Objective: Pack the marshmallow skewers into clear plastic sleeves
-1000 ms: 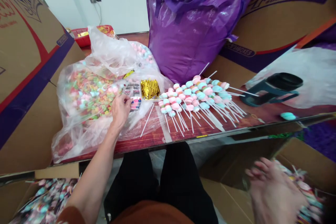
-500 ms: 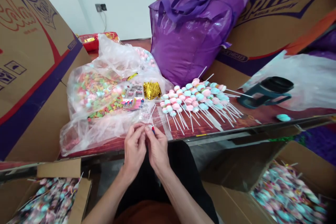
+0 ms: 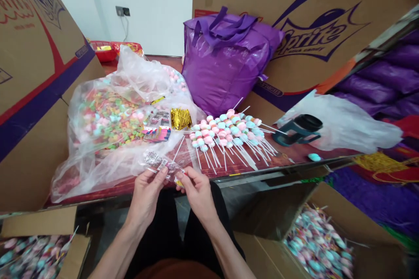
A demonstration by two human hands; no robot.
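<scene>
Over the table's front edge, my left hand (image 3: 145,196) pinches a clear printed plastic wrapper (image 3: 154,159) between thumb and fingers. My right hand (image 3: 199,194) is closed on the same wrapper's right end, where a small red and yellow patch shows at the fingertips. Just beyond my hands, a lone white stick (image 3: 178,148) points up and away. To the right lies a pile of pink and blue marshmallow skewers (image 3: 225,130) on white sticks. Gold twist ties (image 3: 181,119) sit in a bundle behind, beside a small stack of printed wrappers (image 3: 157,134).
A large clear bag (image 3: 108,117) of colourful sweets covers the table's left side. Behind stands a purple bag (image 3: 222,61). A dark mug (image 3: 297,130) and a blue sweet (image 3: 314,157) are at right. Open cartons of wrapped skewers (image 3: 319,244) flank my legs below.
My hands have moved apart, and the wrapper is now stretched in view between them. The camera has turned right, so the table things sit further left.
</scene>
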